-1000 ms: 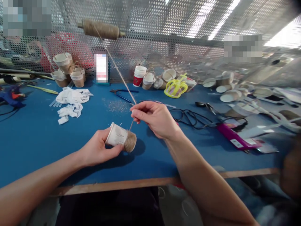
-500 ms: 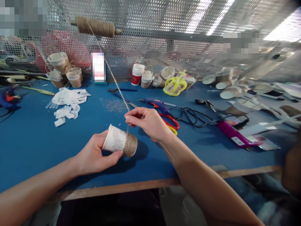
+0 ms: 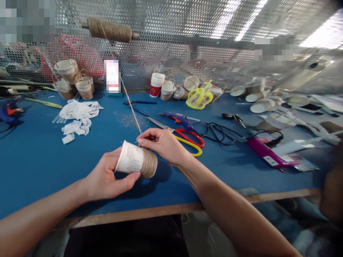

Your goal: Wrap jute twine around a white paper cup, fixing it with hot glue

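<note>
A white paper cup [image 3: 130, 158] lies tilted on its side in my left hand [image 3: 107, 175], its rim toward the left. Brown twine [image 3: 149, 163] is wound round the base end of the cup. My right hand [image 3: 163, 145] pinches the twine strand [image 3: 133, 113] between thumb and fingers just above the cup. From there the strand runs taut up and left to a twine spool [image 3: 109, 30] on a rod at the mesh panel. Scissors [image 3: 191, 137] with red and yellow handles lie behind my right hand.
On the blue table [image 3: 40, 164] lie a glue gun [image 3: 177, 117], white crumpled strips [image 3: 79, 109] and a purple power strip [image 3: 272, 153]. Twine-handled cups [image 3: 85, 87] stand back left. A red cup stack [image 3: 157, 85] and a yellow basket-like piece [image 3: 199, 98] are at the back.
My right hand has moved slightly left and down, closer to the cup, drawing the strand with it. More of the scissors shows. My left hand and the cup have barely shifted.
</note>
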